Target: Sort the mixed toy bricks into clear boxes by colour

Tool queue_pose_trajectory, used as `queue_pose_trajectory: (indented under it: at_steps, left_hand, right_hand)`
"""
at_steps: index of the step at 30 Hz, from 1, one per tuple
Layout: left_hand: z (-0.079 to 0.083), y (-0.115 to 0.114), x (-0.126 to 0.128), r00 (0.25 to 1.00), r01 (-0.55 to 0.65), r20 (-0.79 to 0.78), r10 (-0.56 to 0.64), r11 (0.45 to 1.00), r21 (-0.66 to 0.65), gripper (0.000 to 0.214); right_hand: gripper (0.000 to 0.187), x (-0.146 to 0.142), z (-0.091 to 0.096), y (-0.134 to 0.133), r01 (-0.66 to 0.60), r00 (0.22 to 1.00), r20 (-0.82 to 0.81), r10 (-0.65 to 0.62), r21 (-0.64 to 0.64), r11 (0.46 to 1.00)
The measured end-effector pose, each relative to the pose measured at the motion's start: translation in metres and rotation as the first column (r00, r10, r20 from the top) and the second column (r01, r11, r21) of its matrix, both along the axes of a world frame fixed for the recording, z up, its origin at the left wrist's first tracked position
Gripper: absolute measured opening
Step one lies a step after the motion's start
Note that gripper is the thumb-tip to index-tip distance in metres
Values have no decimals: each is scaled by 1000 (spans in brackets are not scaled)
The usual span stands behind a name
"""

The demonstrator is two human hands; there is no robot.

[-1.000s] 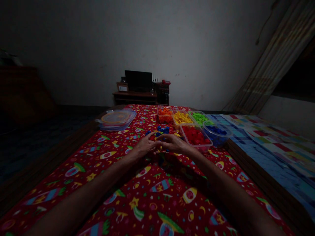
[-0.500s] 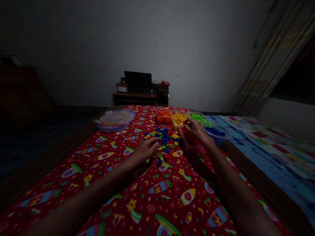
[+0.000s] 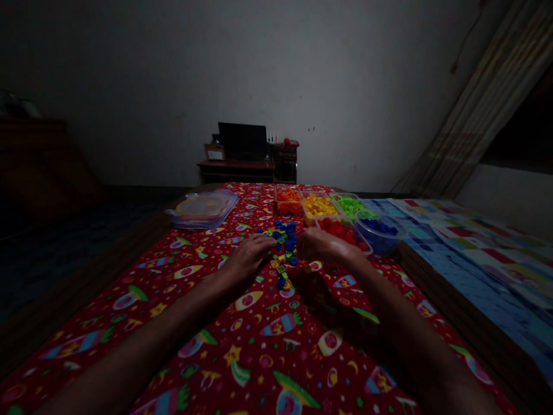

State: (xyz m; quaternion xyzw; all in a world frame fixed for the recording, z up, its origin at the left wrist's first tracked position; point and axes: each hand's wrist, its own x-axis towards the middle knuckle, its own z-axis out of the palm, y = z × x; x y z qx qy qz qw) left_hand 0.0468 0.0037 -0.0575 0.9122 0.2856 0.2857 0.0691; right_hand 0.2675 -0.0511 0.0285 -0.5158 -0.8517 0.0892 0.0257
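A loose pile of small plastic building pieces (image 3: 285, 235), mostly blue with some yellow and green, lies on the red patterned cloth (image 3: 276, 357). At the pile's left edge is my left hand (image 3: 253, 253), its fingers bent together near the pieces; what they hold, if anything, does not show. My right hand (image 3: 322, 245) is over the pile's right side with curled fingers, their tips partly hidden. Just behind it stands a clear tub of red pieces (image 3: 341, 229). A few yellow, green and blue pieces (image 3: 283, 276) trail toward me.
Behind the pile stand tubs of orange pieces (image 3: 288, 199), yellow pieces (image 3: 320, 204) and green pieces (image 3: 349, 204). A round tub of blue pieces (image 3: 380, 227) is at the right. Stacked clear lids (image 3: 203, 208) lie back left. A dark monitor (image 3: 242, 141) stands beyond.
My right hand has moved left and toward me, from above the red tub to the pile. My left hand has shifted slightly left, its fingers drawn closer together.
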Motion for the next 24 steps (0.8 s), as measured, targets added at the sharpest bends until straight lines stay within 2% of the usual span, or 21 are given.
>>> queue_pose_trajectory:
  at_steps: [2,6,10,14,16,20,24]
  left_hand:
    - [-6,3,0,998,30,-55,-29,999,22,33]
    - [-15,5,2,992,30,-123,-19,996,84,30]
    - [-14,6,-3,990,-16,-140,32,993,114,26]
    - [-9,7,-13,973,-70,-210,92,991,110,25]
    - [-4,6,-16,964,-75,-247,97,993,96,24]
    - [4,1,-17,959,-79,-269,90,996,51,20]
    - [5,2,-17,955,-106,-272,121,992,67,15]
  right_hand:
    - [19,-17,-7,-10,-51,992,116,58,-60,997]
    - [29,-34,-21,-20,-40,967,252,36,10,999]
    - [32,-33,-29,-18,-53,968,249,38,53,997]
    - [25,-28,-31,-16,-67,967,247,59,24,997]
    - [19,-25,-32,-14,-55,978,206,40,67,996]
    - [18,-16,-40,-5,-34,999,19,31,240,970]
    - [16,-12,-46,8,22,998,-60,-6,258,966]
